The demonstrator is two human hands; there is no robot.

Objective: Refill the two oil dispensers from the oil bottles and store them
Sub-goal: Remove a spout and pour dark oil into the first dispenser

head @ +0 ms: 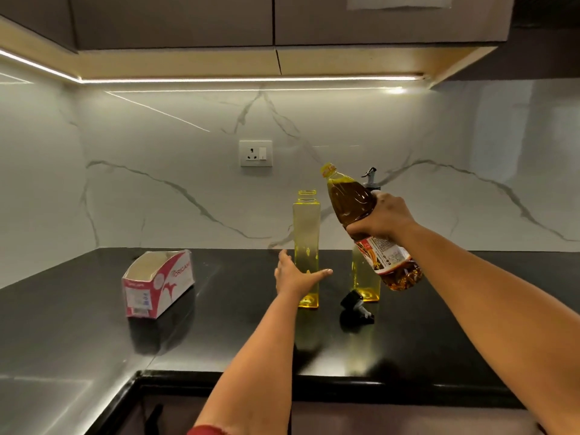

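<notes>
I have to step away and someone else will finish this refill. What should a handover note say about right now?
Right hand grips the oil bottle around its middle, lifted and tilted toward the open dispenser; its yellow cap looks to be on.
Left hand, fingers straight, rests against the open dispenser low down, steadying it.
Open dispenser stands on the black counter, nearly empty. Its black pourer cap lies on the counter to its right.
Second dispenser stands behind the bottle, pourer on, little oil inside.
Done: one dispenser opened.
Left: uncap the bottle, fill both, recap, store.
</notes>
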